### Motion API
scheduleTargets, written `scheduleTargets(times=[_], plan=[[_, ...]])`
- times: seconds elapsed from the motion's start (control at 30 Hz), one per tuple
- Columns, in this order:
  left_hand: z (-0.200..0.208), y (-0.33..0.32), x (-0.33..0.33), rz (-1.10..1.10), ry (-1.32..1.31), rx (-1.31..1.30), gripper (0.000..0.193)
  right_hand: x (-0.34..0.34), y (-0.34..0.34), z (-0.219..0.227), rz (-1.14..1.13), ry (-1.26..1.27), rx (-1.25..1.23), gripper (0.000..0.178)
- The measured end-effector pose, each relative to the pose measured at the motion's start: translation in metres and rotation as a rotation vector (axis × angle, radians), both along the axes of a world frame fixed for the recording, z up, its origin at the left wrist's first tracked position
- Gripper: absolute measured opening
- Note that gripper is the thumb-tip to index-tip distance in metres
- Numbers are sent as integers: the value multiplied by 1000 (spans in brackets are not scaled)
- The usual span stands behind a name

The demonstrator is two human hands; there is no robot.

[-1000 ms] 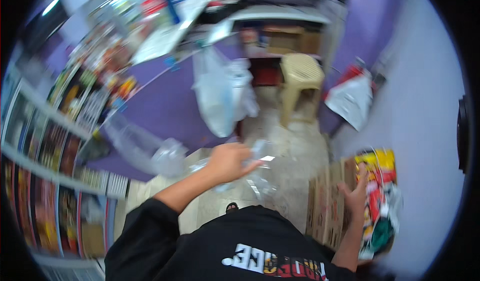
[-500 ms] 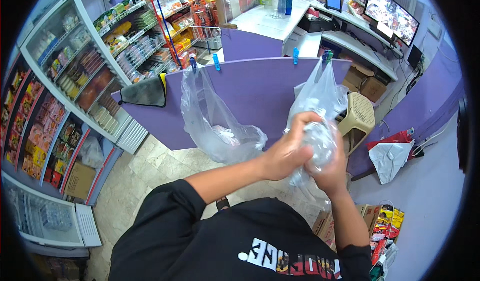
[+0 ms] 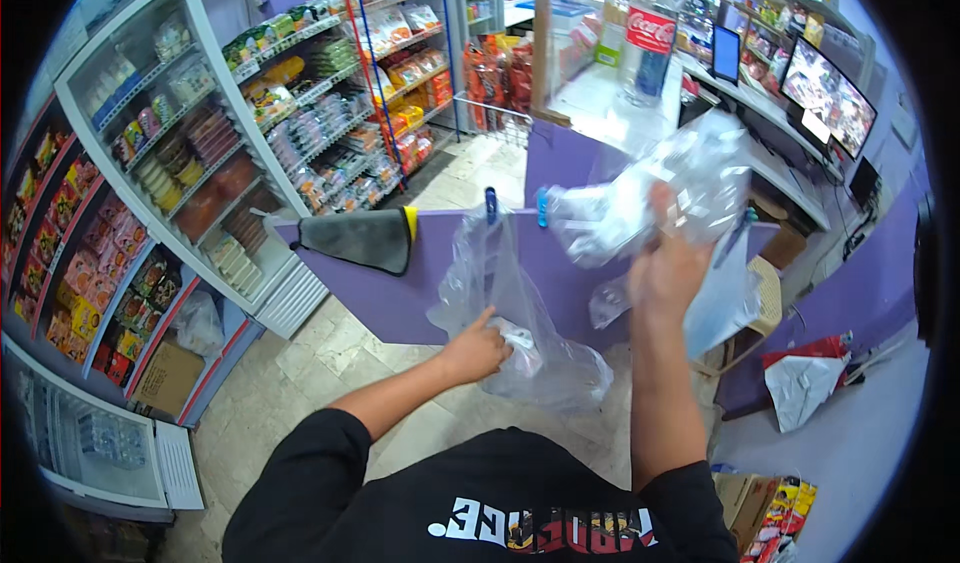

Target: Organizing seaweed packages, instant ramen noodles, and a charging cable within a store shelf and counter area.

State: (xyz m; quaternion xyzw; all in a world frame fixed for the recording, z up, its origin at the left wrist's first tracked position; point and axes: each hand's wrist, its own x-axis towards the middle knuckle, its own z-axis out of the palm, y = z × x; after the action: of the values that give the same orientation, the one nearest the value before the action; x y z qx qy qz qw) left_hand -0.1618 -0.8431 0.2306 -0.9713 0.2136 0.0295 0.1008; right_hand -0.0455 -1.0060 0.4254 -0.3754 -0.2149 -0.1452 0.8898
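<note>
- The right hand point(image 3: 668, 273) is closed on a bundle of clear plastic point(image 3: 705, 178), lifted up over the top edge of the panel; the crinkled plastic spreads out past the fingers and is partly blurred.
- The left hand point(image 3: 478, 348), lower down, has its index finger stretched out and its other fingers bent; I can't tell whether they pinch anything.
- That hand is right at a clear hanging bag point(image 3: 480, 273), overlapping its left side, with something small and whitish showing through the plastic beside the fingers.
- A dark blue clip point(image 3: 491, 206) pins the bag to the purple panel point(image 3: 430, 308), and a lighter blue clip point(image 3: 542, 206) sits further right along the same edge.
- Left of the bag, a grey cloth point(image 3: 355, 243) with a yellow border is draped over the panel.
- On the right, a whitish bag point(image 3: 728, 303) hangs partly behind the right forearm, near a cream stool point(image 3: 769, 293).
- Beyond the panel, a big bottle point(image 3: 648, 48) with a red label stands on the white counter point(image 3: 590, 113), with a lit monitor point(image 3: 828, 95) to its right.
- Over to the left are packed snack shelves point(image 3: 335, 113) and a glass-door fridge point(image 3: 165, 128).
</note>
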Motion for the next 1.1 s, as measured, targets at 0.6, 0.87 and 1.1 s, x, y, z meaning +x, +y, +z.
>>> scheduleTargets(times=[0.6,0.87,1.1], plan=[[34,-3,-82,233,-24,-469,17,-18,61,-281,299,-302,-1105,73],[23,-31,-79,54,-24,-653,26,-68,144,-280,811,-505,-1482,62],[30,-34,-76,-59,38,-692,26,-39,137,-299,859,-683,-1995,64]])
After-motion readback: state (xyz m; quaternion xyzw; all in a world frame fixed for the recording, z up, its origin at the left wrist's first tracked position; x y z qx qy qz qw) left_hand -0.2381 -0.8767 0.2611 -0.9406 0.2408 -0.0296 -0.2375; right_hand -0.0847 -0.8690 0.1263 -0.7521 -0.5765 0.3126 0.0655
